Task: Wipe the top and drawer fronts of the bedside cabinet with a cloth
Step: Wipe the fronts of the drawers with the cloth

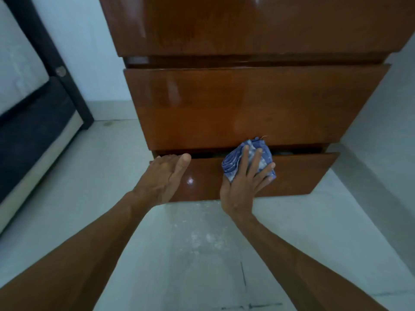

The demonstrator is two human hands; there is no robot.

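**Wiping the bottom drawer front**

We are low in front of the bedside cabinet [247,30], looking down its glossy brown face to the pale floor [202,243]. Our right hand [243,180] lies flat with its fingers spread, pressing a folded blue cloth [233,162] against the bottom drawer front [298,173], near the middle of its upper edge. The cloth is pinned under the palm and fingers, not pinched; its top corner reaches up to the gap under the middle drawer [235,104]. Our left hand [166,176] is open and holds nothing, resting at the left end of the same drawer front with its fingertips hooked over the top edge. That drawer stands out a little from the one above, so we judge that the left hand is steadying it.

The step in hand appears to be the lowest drawer front. The cloth sits mid-width, so the stretch to the right of it and the strip along the lower edge seem left to cover. The next move calls for a firm sideways stroke to the right end, keeping the cloth flat so it does not bunch or slip into the gap, while the left hand braces the drawer against sliding.

A dark bed frame [45,122] stands well apart on the left.
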